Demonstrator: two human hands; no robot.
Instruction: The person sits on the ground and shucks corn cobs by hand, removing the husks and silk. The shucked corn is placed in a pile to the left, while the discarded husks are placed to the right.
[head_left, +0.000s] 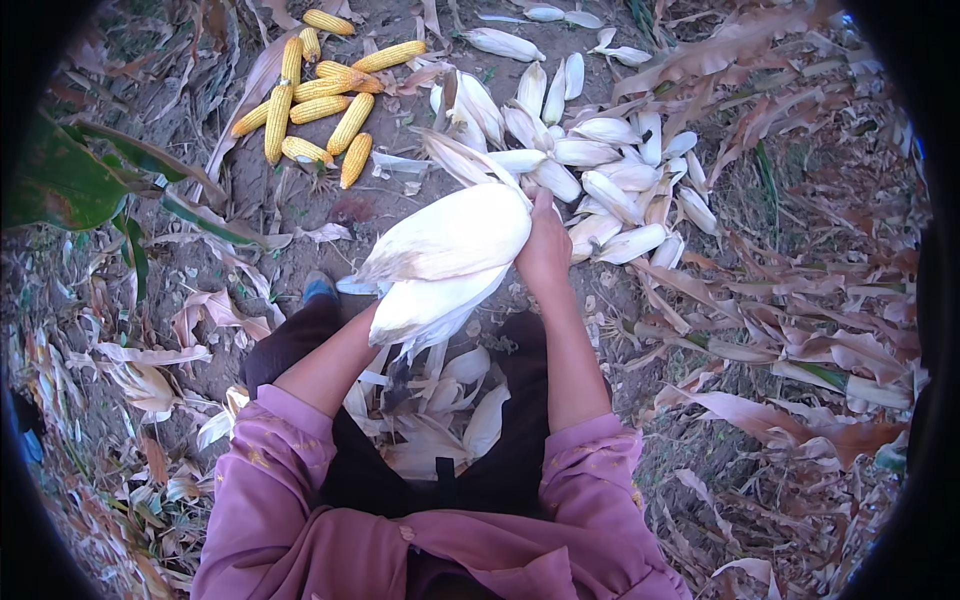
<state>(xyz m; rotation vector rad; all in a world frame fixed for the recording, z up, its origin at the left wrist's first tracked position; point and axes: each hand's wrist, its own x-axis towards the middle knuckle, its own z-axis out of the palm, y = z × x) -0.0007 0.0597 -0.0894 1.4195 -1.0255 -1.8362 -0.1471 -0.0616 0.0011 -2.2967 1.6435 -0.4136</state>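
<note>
Above my lap my right hand (546, 244) grips one end of a large, pale, dry corn husk (450, 240). Its broad leaves fan out to the left, and whether a cob sits inside is hidden. My left forearm runs up behind these leaves, which cover the left hand entirely, so its grip cannot be seen. Past the right hand lies a heap of corn ears in whitish husks (607, 180). Farther off to the left, several bare yellow corn cobs (322, 101) rest on the soil in a loose pile.
Loose husk leaves (442, 412) lie on the ground between my legs. Dry corn stalks and leaves (810, 352) cover the right side. A green leaf (67, 180) juts in from the left. More dry leaf litter (150, 375) spreads below it.
</note>
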